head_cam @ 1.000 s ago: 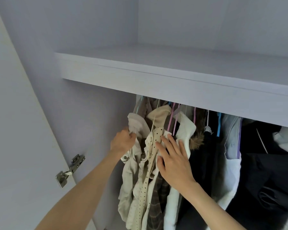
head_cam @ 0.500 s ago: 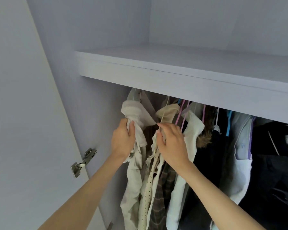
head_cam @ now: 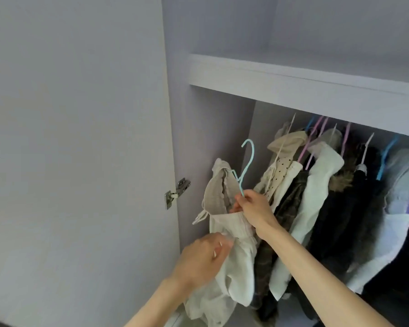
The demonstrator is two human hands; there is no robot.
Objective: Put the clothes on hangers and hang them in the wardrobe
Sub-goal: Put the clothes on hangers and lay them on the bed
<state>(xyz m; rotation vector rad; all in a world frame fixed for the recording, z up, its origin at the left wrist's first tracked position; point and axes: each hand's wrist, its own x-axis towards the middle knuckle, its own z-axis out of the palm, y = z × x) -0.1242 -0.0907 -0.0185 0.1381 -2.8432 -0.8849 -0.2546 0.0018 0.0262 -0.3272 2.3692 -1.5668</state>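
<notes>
Two hands: our right hand (head_cam: 254,210) fingers pinch thin blue wire hanger (head_cam: 247,166); left hand (head_cam: 204,260) grips crinkly cream garment (head_cam: 227,267).

A: Any lettering on the wardrobe shelf (head_cam: 293,83), say a label or a number along its front edge?

B: None. The edge is plain all along.

A: And the clothes hanging below the shelf (head_cam: 316,197)? A brand tag, a size?

B: Nothing legible. One cream piece below the shelf carries dark dots, a pattern and no writing. If tags exist, they are too small or folded out of view.

A: The hinge (head_cam: 176,193), left of and below the shelf?

B: Bare metal; any stamp on it cannot be made out.
</notes>
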